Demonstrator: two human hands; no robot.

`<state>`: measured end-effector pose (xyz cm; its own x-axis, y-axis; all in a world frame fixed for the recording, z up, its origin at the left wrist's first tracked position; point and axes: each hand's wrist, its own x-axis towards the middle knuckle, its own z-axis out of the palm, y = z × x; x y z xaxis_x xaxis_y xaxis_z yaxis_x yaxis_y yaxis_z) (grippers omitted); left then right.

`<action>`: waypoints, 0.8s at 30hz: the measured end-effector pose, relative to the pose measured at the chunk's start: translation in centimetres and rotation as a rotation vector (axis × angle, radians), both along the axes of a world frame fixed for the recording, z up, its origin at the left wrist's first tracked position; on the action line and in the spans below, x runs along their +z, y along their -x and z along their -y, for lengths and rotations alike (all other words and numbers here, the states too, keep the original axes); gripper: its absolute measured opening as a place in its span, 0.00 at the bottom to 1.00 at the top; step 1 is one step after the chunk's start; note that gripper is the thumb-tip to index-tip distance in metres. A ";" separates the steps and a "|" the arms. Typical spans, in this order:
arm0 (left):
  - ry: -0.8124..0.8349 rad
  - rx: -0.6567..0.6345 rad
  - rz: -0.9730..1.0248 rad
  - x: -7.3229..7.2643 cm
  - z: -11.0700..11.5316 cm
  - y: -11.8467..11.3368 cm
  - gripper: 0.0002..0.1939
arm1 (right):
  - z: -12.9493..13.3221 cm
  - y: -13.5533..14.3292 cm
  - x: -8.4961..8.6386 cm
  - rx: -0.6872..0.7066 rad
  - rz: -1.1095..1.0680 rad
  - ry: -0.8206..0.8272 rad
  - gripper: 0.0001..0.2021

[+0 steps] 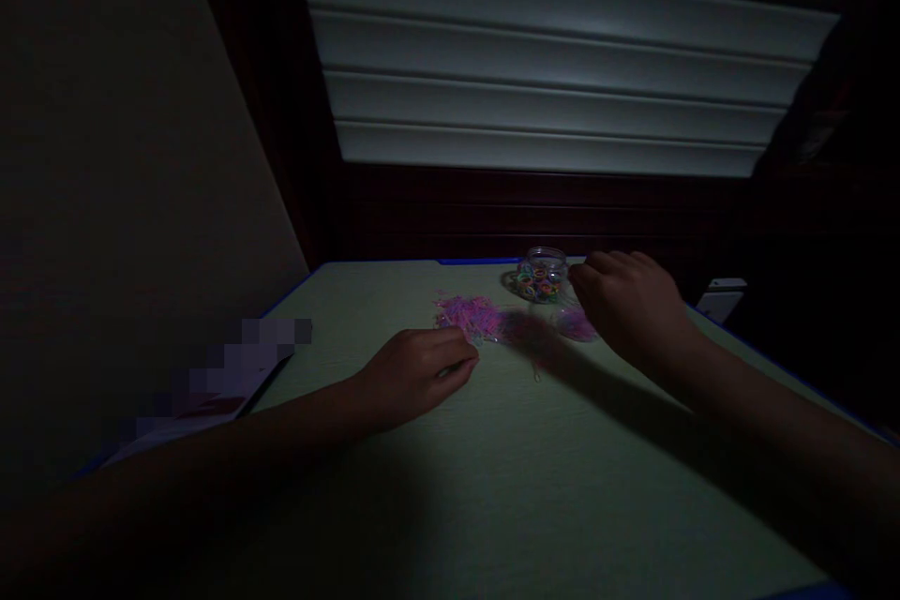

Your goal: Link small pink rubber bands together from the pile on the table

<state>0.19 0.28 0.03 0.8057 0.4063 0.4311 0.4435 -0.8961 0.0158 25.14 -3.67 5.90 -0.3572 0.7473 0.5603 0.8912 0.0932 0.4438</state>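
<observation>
A loose pile of thin pink and purple pieces, which look like small elastic bands [468, 317], lies on the pale green table [450, 487]. My left hand [422, 366] rests at the near edge of this pile, thumb and fingers pinched together; what is between them is too dark to make out. My right hand [629, 300] is raised over the table beside a clear jar [545, 258], its fingers curled closed and their tips partly hidden. Small multicoloured rings [538, 284] fill the jar's lower part. Below my right hand lies a second pink-purple cluster [577, 323].
The room is dim, and my right arm throws a long shadow on the table. A flat sheet or booklet [232, 384], partly blurred out, lies at the left edge. Beyond the right edge is a white object [721, 300]. A slatted pale panel [548, 84] stands behind.
</observation>
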 end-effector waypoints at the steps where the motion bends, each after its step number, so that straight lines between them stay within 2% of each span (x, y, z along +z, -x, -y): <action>1: 0.003 -0.001 0.000 0.0 0.0 0.0 0.11 | -0.1 -0.3 0.2 -0.025 0.016 -0.011 0.09; 8: 0.009 0.001 -0.009 0.1 0.0 0.0 0.11 | -0.4 -1.4 0.1 -0.187 0.036 0.079 0.09; 15: 0.010 0.014 -0.009 0.2 0.2 0.0 0.11 | 0.0 -1.0 0.2 -0.193 0.048 0.085 0.10; 19: 0.001 0.005 -0.004 0.1 0.1 0.0 0.11 | 0.0 -0.6 0.1 -0.140 0.056 0.033 0.09; 24: -0.005 0.013 -0.006 -0.1 -0.1 0.0 0.10 | 0.3 0.6 -0.6 0.055 0.046 0.028 0.08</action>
<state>0.16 0.34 -0.09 0.8030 0.4141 0.4285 0.4547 -0.8906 0.0085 24.52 -3.98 5.30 -0.4231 0.7410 0.5215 0.8631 0.1543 0.4809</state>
